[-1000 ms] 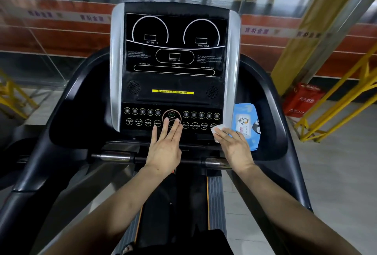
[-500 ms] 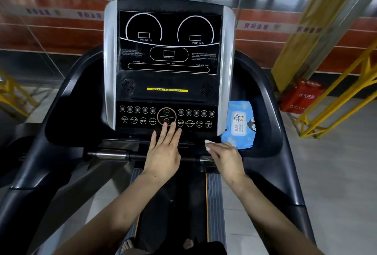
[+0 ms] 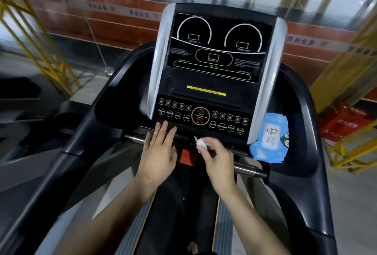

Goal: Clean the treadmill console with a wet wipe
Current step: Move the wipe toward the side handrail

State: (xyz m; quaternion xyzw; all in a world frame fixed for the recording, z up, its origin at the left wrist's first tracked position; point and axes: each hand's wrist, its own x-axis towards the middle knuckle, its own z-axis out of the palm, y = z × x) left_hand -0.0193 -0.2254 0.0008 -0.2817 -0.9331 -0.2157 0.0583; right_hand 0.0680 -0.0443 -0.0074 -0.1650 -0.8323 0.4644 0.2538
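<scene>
The treadmill console [image 3: 216,65] is a black panel with silver side trims, two dial outlines, a yellow strip and rows of round buttons. My left hand [image 3: 159,152] lies flat with fingers spread on the ledge just under the left buttons. My right hand [image 3: 218,159] pinches a small folded white wet wipe [image 3: 200,142] below the START button, just off the lower edge of the panel. A blue pack of wet wipes [image 3: 269,138] sits in the right side tray of the console.
A chrome grip bar [image 3: 244,168] runs under my hands, with a red safety tab [image 3: 186,156] between them. Black side arms [image 3: 312,152] flank the belt. Yellow railings [image 3: 355,146] and a red crate [image 3: 342,122] stand at the right, more yellow railings at the left.
My right hand has slid left with the wipe, from beside the blue pack to below the START button. My left hand has moved left along the ledge. The view has swung leftward and tilted.
</scene>
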